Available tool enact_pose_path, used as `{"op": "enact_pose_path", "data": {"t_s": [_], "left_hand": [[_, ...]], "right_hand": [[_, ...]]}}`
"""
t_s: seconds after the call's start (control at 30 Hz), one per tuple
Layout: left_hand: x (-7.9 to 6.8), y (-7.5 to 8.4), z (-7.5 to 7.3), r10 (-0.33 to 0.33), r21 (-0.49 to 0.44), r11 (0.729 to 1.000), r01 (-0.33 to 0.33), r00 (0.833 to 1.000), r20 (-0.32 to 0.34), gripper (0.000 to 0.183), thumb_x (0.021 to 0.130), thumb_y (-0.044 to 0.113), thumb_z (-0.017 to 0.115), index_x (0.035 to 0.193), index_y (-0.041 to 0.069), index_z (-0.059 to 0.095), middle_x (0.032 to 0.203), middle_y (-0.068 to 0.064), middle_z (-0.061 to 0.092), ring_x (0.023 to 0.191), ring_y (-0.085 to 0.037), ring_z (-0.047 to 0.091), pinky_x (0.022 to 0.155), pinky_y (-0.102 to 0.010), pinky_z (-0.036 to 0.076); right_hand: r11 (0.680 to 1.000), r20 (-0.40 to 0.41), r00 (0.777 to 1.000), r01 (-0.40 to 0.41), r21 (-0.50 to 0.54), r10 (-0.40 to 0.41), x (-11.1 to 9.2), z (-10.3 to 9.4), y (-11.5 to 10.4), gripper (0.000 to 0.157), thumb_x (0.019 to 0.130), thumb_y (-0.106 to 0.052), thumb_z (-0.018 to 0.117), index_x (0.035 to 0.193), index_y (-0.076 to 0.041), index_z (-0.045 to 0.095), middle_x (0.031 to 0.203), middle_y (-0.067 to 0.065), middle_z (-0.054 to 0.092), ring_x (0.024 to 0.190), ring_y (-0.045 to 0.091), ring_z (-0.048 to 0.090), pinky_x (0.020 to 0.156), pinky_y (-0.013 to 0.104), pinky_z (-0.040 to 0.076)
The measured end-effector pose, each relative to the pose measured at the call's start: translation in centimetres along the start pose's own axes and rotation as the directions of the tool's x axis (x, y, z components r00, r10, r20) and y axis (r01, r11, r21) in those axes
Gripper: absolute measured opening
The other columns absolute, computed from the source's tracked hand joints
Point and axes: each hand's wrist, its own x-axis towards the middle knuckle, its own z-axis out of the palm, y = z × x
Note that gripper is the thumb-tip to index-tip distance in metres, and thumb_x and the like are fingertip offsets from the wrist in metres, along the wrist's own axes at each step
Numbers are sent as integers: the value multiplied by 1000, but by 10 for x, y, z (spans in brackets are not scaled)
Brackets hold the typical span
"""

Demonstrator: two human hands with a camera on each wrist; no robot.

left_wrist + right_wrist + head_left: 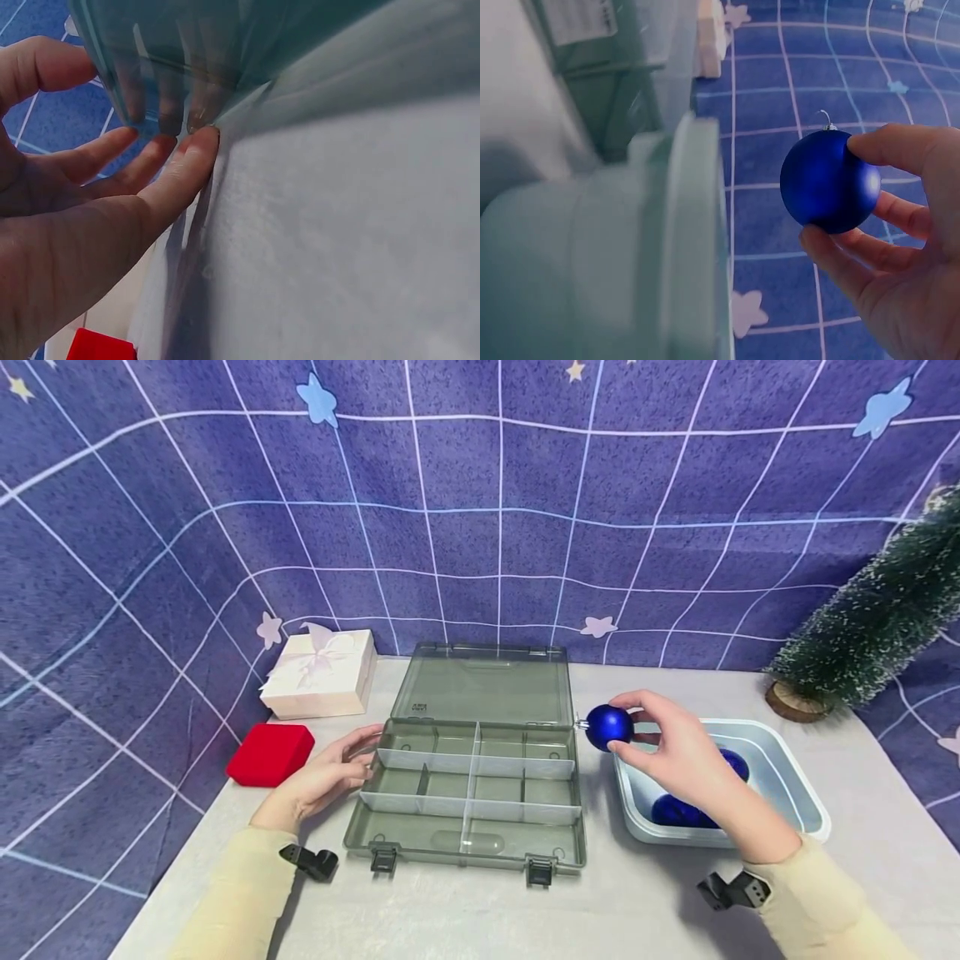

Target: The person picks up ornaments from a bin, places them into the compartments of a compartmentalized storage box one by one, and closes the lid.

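Observation:
Between thumb and fingers my right hand (pixel 667 743) pinches a blue Christmas ball (pixel 609 727), its silver cap and hook pointing left. In the right wrist view the ball (pixel 829 182) is seen whole, held above the table. A light blue tub (pixel 795 793) stands below that hand, with several blue balls (pixel 678 811) in it, partly hidden by the arm. My left hand (pixel 330 777) touches the left side of a clear grey-green compartment box (pixel 465 793), fingers fairly straight. The box's lid (pixel 487 685) lies folded back, and its compartments hold nothing visible.
Left of the box are a red box (pixel 270 755) and a white gift box (pixel 321 672) with a ribbon bow. A small artificial tree (pixel 870 610) on a wooden base stands at the back right. A purple-blue starred curtain (pixel 495 543) hangs behind the table (pixel 525 922).

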Motion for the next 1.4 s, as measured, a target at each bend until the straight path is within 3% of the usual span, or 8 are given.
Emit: {"op": "enact_pose_path", "data": {"t_s": [0.37, 0.63, 0.87, 1.4], "left_hand": [[0, -1, -1, -5, -4, 1000, 5, 1000, 14, 90, 83, -9, 54, 160, -4, 9, 165, -28, 5, 147, -49, 15, 99, -29, 46], [0, -2, -2, -6, 9, 1000, 6, 1000, 9, 90, 83, -9, 55, 161, -3, 10, 165, -28, 5, 147, -49, 14, 100, -28, 46], [0, -4, -3, -4, 31, 1000, 4, 1000, 8, 91, 82, -8, 55, 161, -3, 10, 165, -28, 6, 146, -49, 17, 100, -27, 45], [1, -3, -3, -6, 22, 1000, 5, 1000, 25, 90, 83, -8, 55, 160, -3, 9, 166, -27, 5, 146, -46, 17, 101, -29, 45]], "right_hand": [[996, 23, 999, 45, 72, -46, 20, 16, -22, 47, 82, 3, 81, 125, 0, 61, 124, 15, 64, 107, 31, 65, 83, 31, 58], [995, 25, 997, 66, 79, -68, 37, 31, -36, 45, 83, -1, 81, 125, -1, 63, 119, 14, 68, 106, 30, 66, 86, 39, 58], [991, 59, 994, 89, 100, -95, 56, 46, -52, 46, 82, -3, 83, 124, -3, 64, 117, 12, 69, 109, 26, 66, 89, 38, 57], [980, 172, 968, 166, 108, -183, 97, 109, -71, 45, 83, -6, 81, 123, -2, 62, 120, 11, 68, 107, 27, 66, 91, 37, 55]]}}
